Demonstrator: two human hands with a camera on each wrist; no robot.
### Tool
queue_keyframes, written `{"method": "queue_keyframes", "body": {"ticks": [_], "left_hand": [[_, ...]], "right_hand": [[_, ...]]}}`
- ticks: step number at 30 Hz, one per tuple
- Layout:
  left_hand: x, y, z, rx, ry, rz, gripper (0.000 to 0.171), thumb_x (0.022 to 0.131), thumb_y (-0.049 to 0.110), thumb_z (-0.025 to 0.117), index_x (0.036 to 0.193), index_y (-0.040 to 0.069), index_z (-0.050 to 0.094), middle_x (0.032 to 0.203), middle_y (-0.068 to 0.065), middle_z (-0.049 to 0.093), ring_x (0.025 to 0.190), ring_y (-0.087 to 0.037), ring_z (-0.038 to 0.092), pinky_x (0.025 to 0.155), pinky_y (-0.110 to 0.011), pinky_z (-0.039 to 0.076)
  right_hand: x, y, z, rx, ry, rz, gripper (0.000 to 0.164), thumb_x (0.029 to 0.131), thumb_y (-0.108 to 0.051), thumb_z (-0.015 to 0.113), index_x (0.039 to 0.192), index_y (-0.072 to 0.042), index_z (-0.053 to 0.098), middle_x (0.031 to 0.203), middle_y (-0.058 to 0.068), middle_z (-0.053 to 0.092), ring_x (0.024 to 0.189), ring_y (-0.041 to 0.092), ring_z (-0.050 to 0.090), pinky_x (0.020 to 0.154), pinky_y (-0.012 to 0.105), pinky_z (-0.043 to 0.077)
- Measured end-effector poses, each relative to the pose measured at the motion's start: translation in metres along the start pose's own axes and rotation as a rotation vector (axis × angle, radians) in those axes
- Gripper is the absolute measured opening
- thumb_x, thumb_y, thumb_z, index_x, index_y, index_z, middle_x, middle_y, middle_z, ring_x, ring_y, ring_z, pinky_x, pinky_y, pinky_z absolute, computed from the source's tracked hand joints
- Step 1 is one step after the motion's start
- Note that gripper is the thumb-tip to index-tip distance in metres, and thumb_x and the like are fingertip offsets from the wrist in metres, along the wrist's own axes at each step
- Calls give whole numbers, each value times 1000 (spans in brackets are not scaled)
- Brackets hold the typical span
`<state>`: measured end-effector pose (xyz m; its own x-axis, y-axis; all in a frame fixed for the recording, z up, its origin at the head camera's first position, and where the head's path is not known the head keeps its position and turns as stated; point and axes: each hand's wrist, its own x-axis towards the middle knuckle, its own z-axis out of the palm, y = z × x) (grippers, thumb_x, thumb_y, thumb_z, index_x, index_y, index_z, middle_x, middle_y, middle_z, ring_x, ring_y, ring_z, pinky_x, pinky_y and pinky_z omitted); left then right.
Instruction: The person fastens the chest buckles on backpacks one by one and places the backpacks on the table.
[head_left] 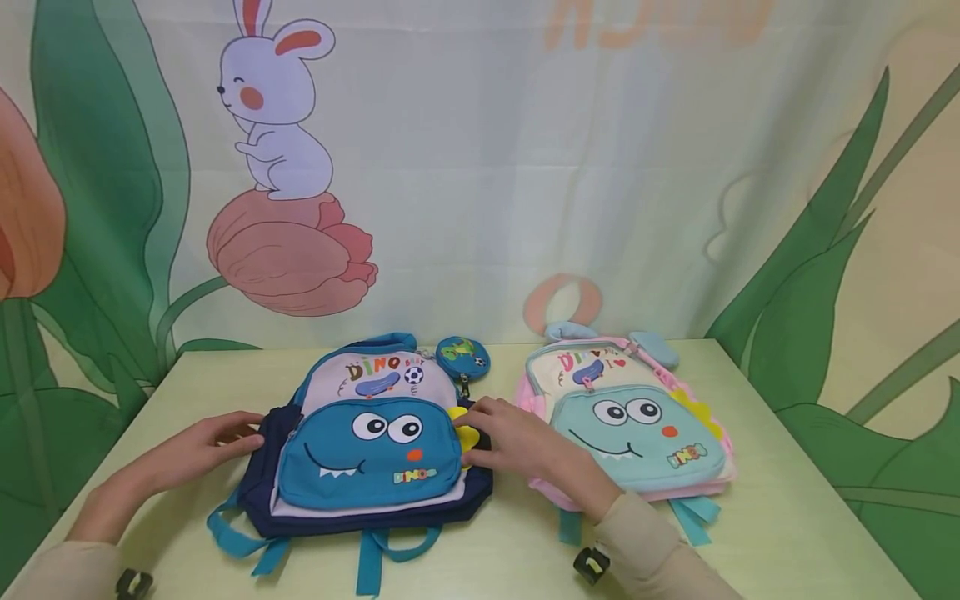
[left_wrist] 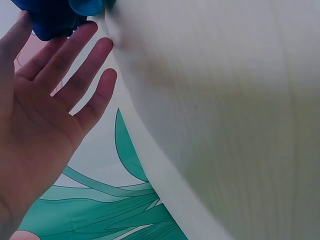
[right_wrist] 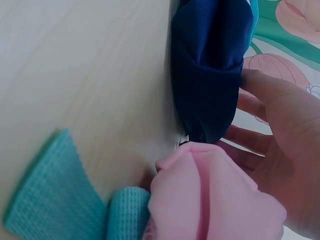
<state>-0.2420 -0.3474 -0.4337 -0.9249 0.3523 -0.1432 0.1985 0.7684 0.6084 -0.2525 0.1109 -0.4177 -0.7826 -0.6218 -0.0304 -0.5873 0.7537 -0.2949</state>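
A blue and white dinosaur backpack point(head_left: 337, 450) lies face up on the table, its navy sides spread out. My left hand point(head_left: 198, 450) is at its left side, fingertips right at the navy side pocket point(head_left: 258, 458); in the left wrist view the fingers are spread and fairly straight. On the other side, my right hand point(head_left: 517, 437) has its fingertips at the yellow spikes point(head_left: 467, 435) along the front pocket's edge. The right wrist view shows the loosely bent right fingers beside the navy right side pocket point(right_wrist: 210, 95). A round blue pouch point(head_left: 462, 358) hangs near the top.
A pink and mint dinosaur backpack point(head_left: 637, 450) lies to the right, close to my right forearm. Teal straps point(head_left: 369, 562) stick out at the front of the blue backpack. Behind the pale table point(head_left: 795, 517) hangs a printed curtain point(head_left: 450, 167) with a rabbit and tulips.
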Motion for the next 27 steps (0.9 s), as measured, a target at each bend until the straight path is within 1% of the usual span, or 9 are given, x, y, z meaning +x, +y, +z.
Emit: {"method": "queue_keyframes", "body": {"ticks": [5, 10, 14, 19, 27], "left_hand": [[0, 2, 1, -36, -12, -4, 60, 101, 39, 55, 142, -4, 46, 128, -21, 62, 114, -35, 61, 90, -50, 54], [1, 3, 2, -86, -33, -23, 62, 102, 37, 55, 143, -6, 41, 128, -24, 62, 107, -28, 65, 85, -43, 56], [2, 4, 2, -116, -40, -38, 64, 102, 37, 55, 145, -7, 39, 132, -29, 58, 106, -28, 65, 81, -40, 56], [3, 4, 1, -126, -29, -55, 65, 101, 38, 55, 146, -6, 38, 135, -29, 56, 105, -27, 65, 80, -38, 56], [0, 2, 1, -147, -16, -39, 62, 103, 34, 53, 146, -7, 36, 136, -31, 54, 108, -29, 65, 80, -35, 57]], "right_hand": [[0, 0, 2, 16, -10, 8, 53, 92, -50, 65, 137, -24, 60, 135, 5, 56, 119, 20, 56, 99, 36, 52], [-1, 0, 3, 24, -19, 24, 51, 92, -50, 65, 137, -25, 60, 134, 4, 56, 118, 18, 56, 99, 34, 52], [-2, 0, 3, 33, -24, 35, 51, 93, -49, 66, 137, -25, 60, 134, 3, 56, 116, 18, 57, 98, 33, 52], [-3, 0, 3, 40, -21, 41, 51, 93, -49, 65, 137, -26, 60, 134, 3, 55, 115, 17, 57, 97, 33, 53], [-2, 1, 5, 45, -15, 36, 51, 93, -50, 65, 137, -26, 59, 135, 3, 55, 116, 18, 58, 97, 34, 53]]}}
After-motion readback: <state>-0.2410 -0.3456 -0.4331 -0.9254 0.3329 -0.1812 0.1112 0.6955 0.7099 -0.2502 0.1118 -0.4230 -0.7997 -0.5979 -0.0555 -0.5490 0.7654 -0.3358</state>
